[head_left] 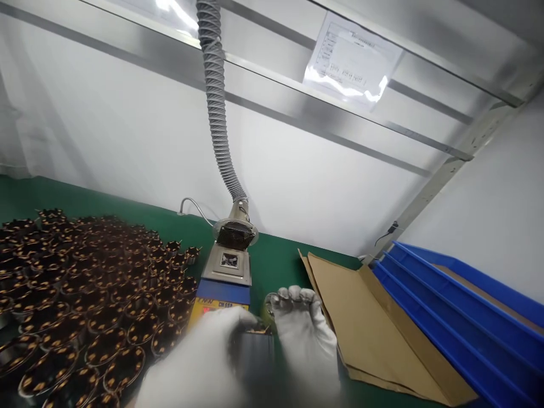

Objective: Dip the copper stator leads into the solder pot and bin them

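My left hand (pixel 204 362), in a white glove and blurred by motion, is wrapped round a dark metal cylinder (pixel 257 357) with copper-coloured bits at its top rim. Just right of it, my right hand (pixel 301 334), also gloved in white, has its fingers curled, with the fingertips at a small round greenish object (pixel 268 311) that is mostly hidden. Behind both hands stands a blue and yellow device (pixel 225 290) with a metal top and a small square opening, its front partly covered by my left hand.
Many ring-shaped parts with copper-coloured contacts (pixel 102 277) crowd the green table (pixel 276 260) at left. A grey hose (pixel 216 107) hangs down to a metal hood above the device. Cardboard sheets (pixel 365 323) and stacked blue trays (pixel 459 323) lie at right.
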### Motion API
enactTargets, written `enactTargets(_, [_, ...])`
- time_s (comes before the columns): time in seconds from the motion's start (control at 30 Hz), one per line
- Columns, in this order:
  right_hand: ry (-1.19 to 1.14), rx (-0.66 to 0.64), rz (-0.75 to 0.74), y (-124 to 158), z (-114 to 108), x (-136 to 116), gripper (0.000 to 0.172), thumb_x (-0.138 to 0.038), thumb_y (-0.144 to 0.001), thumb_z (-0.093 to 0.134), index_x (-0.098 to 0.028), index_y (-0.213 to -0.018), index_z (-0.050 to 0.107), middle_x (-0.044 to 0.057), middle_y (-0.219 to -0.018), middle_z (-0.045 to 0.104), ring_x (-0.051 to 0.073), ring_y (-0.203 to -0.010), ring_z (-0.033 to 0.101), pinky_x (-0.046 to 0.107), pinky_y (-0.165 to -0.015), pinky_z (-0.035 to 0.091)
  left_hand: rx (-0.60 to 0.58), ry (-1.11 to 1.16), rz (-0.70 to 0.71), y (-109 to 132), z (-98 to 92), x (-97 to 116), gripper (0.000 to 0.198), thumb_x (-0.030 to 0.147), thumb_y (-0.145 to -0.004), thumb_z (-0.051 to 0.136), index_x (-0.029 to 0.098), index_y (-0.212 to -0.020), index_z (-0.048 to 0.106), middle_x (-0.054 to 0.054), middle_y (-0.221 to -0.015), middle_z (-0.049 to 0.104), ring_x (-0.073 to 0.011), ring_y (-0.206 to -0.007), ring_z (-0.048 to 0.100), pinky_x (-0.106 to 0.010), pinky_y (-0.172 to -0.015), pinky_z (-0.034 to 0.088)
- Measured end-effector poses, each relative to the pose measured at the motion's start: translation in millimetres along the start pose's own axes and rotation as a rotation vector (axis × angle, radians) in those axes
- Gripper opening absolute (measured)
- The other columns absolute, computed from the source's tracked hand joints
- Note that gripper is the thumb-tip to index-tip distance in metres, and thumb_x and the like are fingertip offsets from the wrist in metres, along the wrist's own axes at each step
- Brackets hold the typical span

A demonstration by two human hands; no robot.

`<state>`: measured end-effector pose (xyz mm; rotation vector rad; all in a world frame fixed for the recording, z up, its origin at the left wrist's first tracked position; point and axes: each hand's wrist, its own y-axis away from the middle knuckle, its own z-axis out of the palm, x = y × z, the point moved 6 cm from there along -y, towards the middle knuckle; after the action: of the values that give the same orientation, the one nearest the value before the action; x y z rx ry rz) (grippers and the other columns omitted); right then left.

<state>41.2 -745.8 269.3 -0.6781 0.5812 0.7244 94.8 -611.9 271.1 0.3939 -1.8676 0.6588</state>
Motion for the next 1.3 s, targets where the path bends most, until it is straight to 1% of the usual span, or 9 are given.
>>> enactTargets(0.23, [0.293, -0.197, 0.270, 20.4, 36.8, 45.4, 0.040, -0.042, -0.061, 0.072, -0.022, -0.094, 0.063, 0.007, -0.094, 0.064, 0.029, -0.092, 0.059, 0.042, -0.083, 0.047, 0.350, -0.280, 0.227, 1.1, -26.1, 3.2, 0.042, 0.022, -0.058, 0.065, 0.026, -0.100, 0.060, -0.007, -0.104, 0.058, -0.0285, -0.094, 0.056, -0.038, -0.088, 0.047])
enactTargets(0.4, [0.276, -0.148, 0.334, 31.4, 35.1, 48.1, 0.042, -0.052, -0.072, 0.058, -0.022, -0.102, 0.060, 0.008, -0.097, 0.064, 0.029, -0.091, 0.060, 0.045, -0.077, 0.050, 0.179, -0.283, 0.193, 4.5, -24.1, -5.8, 0.064, 0.019, -0.067, 0.059, 0.026, -0.127, 0.040, -0.007, -0.126, 0.045, -0.0268, -0.113, 0.045, -0.038, -0.099, 0.039])
enactTargets(0.5, [0.283, -0.141, 0.326, 28.0, 28.1, 48.6, 0.042, -0.048, -0.068, 0.063, -0.024, -0.103, 0.060, 0.008, -0.092, 0.064, 0.030, -0.092, 0.059, 0.045, -0.079, 0.050, 0.087, -0.138, 0.151, 5.5, -24.7, -5.6, 0.055, 0.023, -0.071, 0.058, 0.032, -0.123, 0.044, -0.001, -0.127, 0.044, -0.0237, -0.118, 0.039, -0.037, -0.104, 0.032])
enactTargets(0.6, [0.253, -0.156, 0.332, 24.5, 24.0, 56.1, 0.045, -0.044, -0.063, 0.069, -0.022, -0.101, 0.062, 0.007, -0.084, 0.065, 0.029, -0.091, 0.059, 0.044, -0.081, 0.048, 0.207, 0.147, 0.132, 2.5, -30.8, -5.8, 0.023, 0.035, -0.080, 0.053, 0.023, -0.097, 0.062, -0.004, -0.104, 0.059, -0.0212, -0.100, 0.052, -0.030, -0.094, 0.042])
enactTargets(0.8, [0.026, -0.203, 0.561, 38.4, 30.9, 64.9, 0.051, -0.058, -0.069, 0.057, -0.015, -0.095, 0.063, 0.013, -0.091, 0.065, 0.028, -0.086, 0.061, 0.046, -0.079, 0.048, 0.476, 0.463, -0.045, -3.2, -48.4, -23.2, 0.041, 0.050, -0.084, 0.049, 0.013, -0.100, 0.057, -0.011, -0.104, 0.058, -0.0230, -0.101, 0.053, -0.033, -0.091, 0.044])
enactTargets(0.97, [0.021, -0.228, 0.599, 39.6, 38.9, 50.3, 0.049, -0.060, -0.076, 0.046, -0.016, -0.092, 0.062, 0.011, -0.091, 0.066, 0.027, -0.090, 0.061, 0.046, -0.078, 0.048, 0.029, 0.252, -0.048, 1.3, -34.3, -5.7, 0.069, 0.018, -0.056, 0.075, 0.026, -0.119, 0.050, -0.006, -0.123, 0.048, -0.0270, -0.116, 0.042, -0.038, -0.104, 0.032])
enactTargets(1.03, [0.073, -0.231, 0.559, 37.3, 38.6, 47.5, 0.044, -0.055, -0.079, 0.045, -0.018, -0.093, 0.062, 0.010, -0.091, 0.066, 0.026, -0.087, 0.062, 0.045, -0.074, 0.050, 0.007, 0.271, -0.064, 2.9, -27.1, -2.6, 0.074, 0.009, -0.051, 0.072, 0.028, -0.119, 0.050, -0.004, -0.120, 0.050, -0.0265, -0.114, 0.044, -0.037, -0.102, 0.035])
enactTargets(1.17, [0.164, -0.259, 0.523, 38.0, 37.3, 52.1, 0.039, -0.052, -0.079, 0.047, -0.020, -0.093, 0.062, 0.009, -0.090, 0.066, 0.025, -0.080, 0.063, 0.044, -0.070, 0.051, 0.175, 0.562, -0.087, -4.5, -22.6, -8.5, 0.029, 0.027, -0.064, 0.072, 0.016, -0.090, 0.064, -0.008, -0.091, 0.063, -0.0249, -0.091, 0.058, -0.032, -0.086, 0.048])
enactTargets(1.3, [0.138, -0.288, 0.559, 42.6, 36.9, 55.7, 0.039, -0.055, -0.072, 0.055, -0.021, -0.090, 0.062, 0.009, -0.087, 0.066, 0.025, -0.075, 0.063, 0.043, -0.068, 0.051, 0.419, 0.691, -0.037, -9.2, -43.1, -18.4, 0.031, 0.043, -0.070, 0.069, 0.013, -0.074, 0.062, -0.008, -0.080, 0.063, -0.0212, -0.082, 0.059, -0.027, -0.080, 0.048])
